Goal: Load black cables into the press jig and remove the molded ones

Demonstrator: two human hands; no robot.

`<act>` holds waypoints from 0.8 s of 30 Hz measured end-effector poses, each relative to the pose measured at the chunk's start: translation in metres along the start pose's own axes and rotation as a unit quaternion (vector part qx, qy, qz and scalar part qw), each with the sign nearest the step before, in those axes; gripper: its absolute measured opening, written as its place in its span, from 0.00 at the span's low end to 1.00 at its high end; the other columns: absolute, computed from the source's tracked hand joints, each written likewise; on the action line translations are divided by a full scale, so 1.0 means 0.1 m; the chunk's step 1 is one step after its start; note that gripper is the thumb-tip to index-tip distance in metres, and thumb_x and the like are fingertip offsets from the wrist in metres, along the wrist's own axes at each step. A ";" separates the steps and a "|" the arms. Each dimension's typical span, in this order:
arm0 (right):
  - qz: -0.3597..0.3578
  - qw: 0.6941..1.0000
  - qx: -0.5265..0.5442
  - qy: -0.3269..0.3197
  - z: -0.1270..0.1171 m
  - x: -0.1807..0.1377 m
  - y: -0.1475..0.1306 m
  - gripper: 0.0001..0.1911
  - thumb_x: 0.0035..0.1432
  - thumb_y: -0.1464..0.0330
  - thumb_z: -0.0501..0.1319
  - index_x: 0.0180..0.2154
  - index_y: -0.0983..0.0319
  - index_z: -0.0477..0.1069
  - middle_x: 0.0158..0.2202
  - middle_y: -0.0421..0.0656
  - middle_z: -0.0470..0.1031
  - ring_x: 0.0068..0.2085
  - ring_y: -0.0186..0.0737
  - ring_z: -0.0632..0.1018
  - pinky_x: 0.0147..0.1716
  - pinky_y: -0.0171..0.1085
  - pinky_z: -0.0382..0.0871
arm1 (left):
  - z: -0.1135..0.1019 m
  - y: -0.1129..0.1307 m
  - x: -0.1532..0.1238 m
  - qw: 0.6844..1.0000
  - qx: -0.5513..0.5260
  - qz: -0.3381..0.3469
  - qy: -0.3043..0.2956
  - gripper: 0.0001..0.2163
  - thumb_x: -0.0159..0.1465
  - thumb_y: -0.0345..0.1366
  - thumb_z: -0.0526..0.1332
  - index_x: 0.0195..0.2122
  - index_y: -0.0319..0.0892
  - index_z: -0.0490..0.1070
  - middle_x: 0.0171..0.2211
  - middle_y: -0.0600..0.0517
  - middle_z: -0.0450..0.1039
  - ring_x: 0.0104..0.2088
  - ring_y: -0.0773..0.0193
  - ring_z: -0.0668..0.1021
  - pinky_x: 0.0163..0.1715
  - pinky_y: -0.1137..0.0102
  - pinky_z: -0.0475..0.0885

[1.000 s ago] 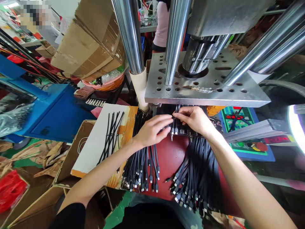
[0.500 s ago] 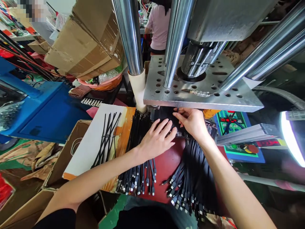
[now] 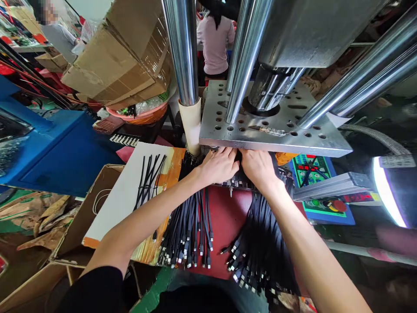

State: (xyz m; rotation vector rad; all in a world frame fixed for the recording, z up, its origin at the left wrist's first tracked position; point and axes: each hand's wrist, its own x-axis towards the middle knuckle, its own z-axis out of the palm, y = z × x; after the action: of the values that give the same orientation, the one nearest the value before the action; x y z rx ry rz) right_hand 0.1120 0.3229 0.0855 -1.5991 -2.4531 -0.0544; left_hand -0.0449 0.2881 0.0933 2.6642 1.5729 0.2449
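Observation:
Both my hands reach side by side under the front edge of the steel press plate (image 3: 276, 134). My left hand (image 3: 217, 166) rests on a black fixture (image 3: 239, 180) loaded with cable ends, its fingers bent over the fixture's top. My right hand (image 3: 258, 168) touches it on the right; its fingers are hidden beneath the plate. Black cables (image 3: 192, 226) hang from the fixture over the red table (image 3: 228, 217) on the left. A second bunch of black cables (image 3: 260, 248) hangs under my right forearm.
Chrome press columns (image 3: 180, 52) rise above the plate. A white board (image 3: 130, 191) with several loose black cables lies left, over open cardboard boxes (image 3: 78, 217). A control panel (image 3: 312, 174) and a bright lamp (image 3: 387, 191) sit right. A person in pink (image 3: 215, 43) stands behind the press.
Both hands have moved forward from the cable ends to the plate's edge, now pressed together with their fingers tucked under it. My view has shifted slightly closer.

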 end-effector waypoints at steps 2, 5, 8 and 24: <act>0.003 1.000 0.006 0.001 -0.01 0.23 0.02 0.29 0.68 0.79 0.47 0.60 0.72 0.79 0.54 0.64 0.83 0.53 0.64 0.81 0.56 0.56 0.73 | 0.00 -0.10 0.22 1.000 0.002 -0.004 0.008 0.21 0.80 0.36 0.51 0.63 0.28 0.74 0.62 0.30 0.79 0.61 0.43 0.82 0.64 0.51 0.75; 0.001 1.000 0.017 0.006 -0.11 0.28 0.01 0.31 0.66 0.80 0.47 0.64 0.70 0.75 0.55 0.63 0.83 0.53 0.63 0.81 0.57 0.57 0.72 | -0.03 -0.17 0.33 0.999 0.002 -0.003 0.033 0.18 0.79 0.35 0.53 0.59 0.31 0.78 0.57 0.33 0.83 0.57 0.47 0.84 0.64 0.55 0.75; 0.012 0.999 0.023 0.027 -0.22 -0.32 -0.05 0.27 0.67 0.78 0.49 0.62 0.69 0.74 0.52 0.62 0.82 0.49 0.60 0.81 0.53 0.53 0.73 | -0.08 -0.10 -0.09 0.995 -0.023 0.029 0.092 0.16 0.79 0.34 0.53 0.58 0.36 0.79 0.58 0.38 0.83 0.57 0.52 0.84 0.60 0.58 0.78; 0.324 0.896 0.299 0.047 -0.03 -2.66 -0.08 0.34 0.64 0.34 0.59 0.31 0.58 0.78 0.28 0.43 0.77 0.27 0.44 0.77 0.29 0.41 0.70 | 0.04 0.22 -1.70 0.912 -0.160 -0.358 -0.119 0.10 0.75 0.38 0.65 0.37 0.41 0.80 0.35 0.48 0.83 0.37 0.57 0.84 0.38 0.67 0.71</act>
State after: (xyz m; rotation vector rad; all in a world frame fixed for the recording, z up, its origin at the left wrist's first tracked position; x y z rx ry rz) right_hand 0.2086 0.0794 0.0361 -1.9183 -1.5143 0.6407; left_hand -0.1063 0.1292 0.0716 1.6605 2.0631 0.1199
